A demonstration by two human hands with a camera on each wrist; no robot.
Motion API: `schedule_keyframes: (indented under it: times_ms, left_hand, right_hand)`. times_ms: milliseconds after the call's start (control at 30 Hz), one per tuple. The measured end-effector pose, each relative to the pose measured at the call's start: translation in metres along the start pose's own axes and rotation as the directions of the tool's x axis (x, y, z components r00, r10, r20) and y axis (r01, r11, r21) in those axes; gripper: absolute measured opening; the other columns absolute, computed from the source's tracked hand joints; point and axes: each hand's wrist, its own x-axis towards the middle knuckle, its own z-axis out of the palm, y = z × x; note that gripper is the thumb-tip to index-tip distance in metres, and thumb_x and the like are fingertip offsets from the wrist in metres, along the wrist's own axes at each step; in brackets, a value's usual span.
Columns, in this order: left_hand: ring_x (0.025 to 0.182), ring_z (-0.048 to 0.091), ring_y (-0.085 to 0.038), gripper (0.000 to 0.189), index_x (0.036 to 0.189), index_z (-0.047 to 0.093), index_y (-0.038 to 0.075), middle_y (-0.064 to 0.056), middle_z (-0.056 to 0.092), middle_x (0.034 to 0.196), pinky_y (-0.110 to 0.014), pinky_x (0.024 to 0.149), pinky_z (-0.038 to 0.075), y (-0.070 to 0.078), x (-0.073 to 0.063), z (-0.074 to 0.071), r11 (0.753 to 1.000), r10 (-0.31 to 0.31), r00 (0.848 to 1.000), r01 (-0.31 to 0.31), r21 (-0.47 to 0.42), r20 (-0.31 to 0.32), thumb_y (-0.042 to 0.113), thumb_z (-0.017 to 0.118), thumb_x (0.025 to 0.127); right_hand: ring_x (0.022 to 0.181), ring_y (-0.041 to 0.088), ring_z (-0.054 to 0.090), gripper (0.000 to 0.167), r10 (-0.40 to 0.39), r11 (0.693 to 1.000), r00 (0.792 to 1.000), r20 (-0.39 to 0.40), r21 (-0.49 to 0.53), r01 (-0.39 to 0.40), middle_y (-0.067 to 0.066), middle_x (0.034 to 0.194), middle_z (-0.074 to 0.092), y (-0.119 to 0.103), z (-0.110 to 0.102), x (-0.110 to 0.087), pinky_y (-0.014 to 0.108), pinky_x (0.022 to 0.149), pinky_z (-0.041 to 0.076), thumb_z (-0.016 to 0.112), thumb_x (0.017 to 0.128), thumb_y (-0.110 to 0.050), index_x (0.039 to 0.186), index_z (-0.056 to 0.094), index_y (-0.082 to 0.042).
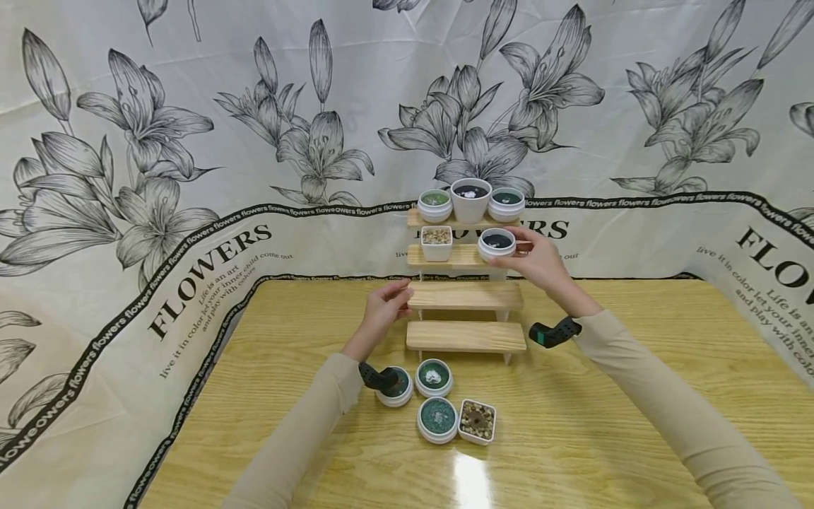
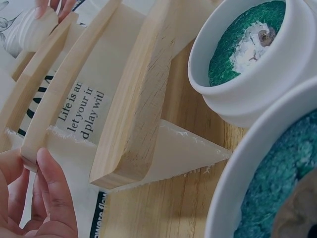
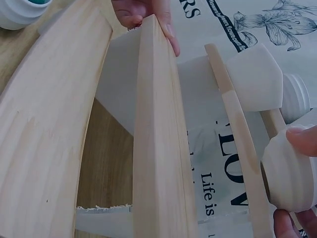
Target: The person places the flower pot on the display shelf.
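My right hand grips a small round white pot with dark filling, at the right end of the second shelf from the top. In the right wrist view its thumb and fingers hold the ribbed side of this pot, its base at the board. My left hand pinches the left end of a lower board of the wooden tiered stand; the left wrist view shows thumb and finger on that board's end. Beside the held pot, a square white pot with pebbles stands on the same shelf.
On the top shelf stand a green-filled pot, a taller white pot and another round pot. Several pots, including a square pebble pot, sit on the table before the stand. A flowered cloth hangs behind.
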Motion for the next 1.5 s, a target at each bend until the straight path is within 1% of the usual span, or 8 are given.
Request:
schedule_keyframes:
  times_ms: [267,633,933,1067,1133,1233,1367,1500]
  left_hand:
    - [0.066,0.057,-0.007,0.035,0.128,0.062,0.005,0.000,0.060,0.092,-0.016,0.061,0.056,0.003,-0.003,-0.001,1.000,-0.010,1.000,0.010,-0.004,0.016,0.009,0.063,0.093]
    - [0.067,0.058,-0.007,0.034,0.127,0.063,0.006,-0.001,0.061,0.094,-0.016,0.060,0.056,0.000,-0.001,-0.001,1.000,-0.020,1.000,0.020,-0.004,0.006,0.009,0.063,0.093]
    - [0.066,0.059,-0.007,0.034,0.127,0.063,0.006,0.000,0.061,0.095,-0.016,0.060,0.056,0.000,0.000,0.000,1.000,-0.016,1.000,0.016,-0.015,0.007,0.009,0.063,0.093]
    - [0.065,0.058,-0.006,0.034,0.128,0.062,0.004,-0.001,0.061,0.094,-0.015,0.059,0.055,0.001,0.000,-0.001,1.000,-0.005,1.000,0.005,-0.018,0.014,0.008,0.062,0.094]
    - [0.065,0.058,-0.006,0.034,0.128,0.062,0.004,0.000,0.061,0.093,-0.015,0.059,0.055,0.001,0.000,-0.001,1.000,-0.003,1.000,0.004,-0.020,0.016,0.008,0.062,0.094]
    - [0.065,0.058,-0.006,0.034,0.128,0.062,0.005,0.000,0.060,0.093,-0.015,0.059,0.055,0.001,0.000,-0.001,1.000,-0.003,1.000,0.004,-0.020,0.016,0.008,0.061,0.094]
    - [0.064,0.058,-0.006,0.034,0.128,0.062,0.004,0.000,0.061,0.093,-0.015,0.059,0.055,0.000,0.000,-0.001,1.000,-0.004,1.000,0.004,-0.015,0.011,0.007,0.062,0.094]
    - [0.065,0.058,-0.005,0.034,0.127,0.063,0.005,-0.001,0.062,0.096,-0.016,0.060,0.056,-0.001,0.001,-0.001,1.000,-0.006,1.000,0.006,-0.009,0.006,0.008,0.062,0.094]
  right_hand:
    - [0.109,0.024,0.055,0.071,0.013,1.000,1.000,0.002,-0.011,-0.013,0.019,0.134,0.054,0.002,-0.003,0.000,0.008,0.071,0.046,0.078,0.081,-0.023,0.142,0.046,-0.006]
    - [0.107,0.020,0.053,0.072,0.025,1.000,1.000,0.003,-0.007,-0.025,0.017,0.135,0.053,0.006,-0.004,0.001,0.007,0.069,0.046,0.077,0.082,-0.024,0.143,0.044,-0.008]
    - [0.089,-0.007,0.052,0.072,0.007,0.998,1.000,0.009,0.056,-0.008,0.020,0.135,0.052,0.006,-0.004,0.000,0.005,0.070,0.048,0.076,0.082,-0.018,0.144,0.042,-0.004]
    - [0.087,-0.011,0.052,0.070,-0.006,0.997,1.000,-0.004,0.076,0.006,0.021,0.136,0.052,0.008,-0.004,0.000,0.004,0.070,0.048,0.076,0.082,-0.014,0.143,0.043,-0.003]
    - [0.090,-0.008,0.053,0.070,-0.013,0.996,1.000,-0.009,0.085,0.013,0.021,0.137,0.051,0.008,-0.004,0.000,0.003,0.072,0.048,0.075,0.083,-0.013,0.143,0.042,-0.003]
    - [0.104,0.006,0.056,0.072,-0.013,0.995,1.000,-0.015,0.098,0.014,0.021,0.139,0.049,0.008,-0.003,-0.002,0.008,0.082,0.049,0.075,0.083,-0.014,0.145,0.039,-0.003]
    - [0.122,0.029,0.050,0.078,-0.012,0.992,1.000,-0.029,0.125,0.016,0.023,0.142,0.044,0.007,-0.004,-0.005,0.031,0.103,0.047,0.076,0.083,-0.013,0.148,0.033,-0.003]
    - [0.125,0.033,0.047,0.079,-0.031,0.990,0.998,-0.056,0.138,0.039,0.022,0.142,0.044,0.008,-0.004,-0.010,0.044,0.108,0.042,0.076,0.082,-0.011,0.148,0.032,-0.004]
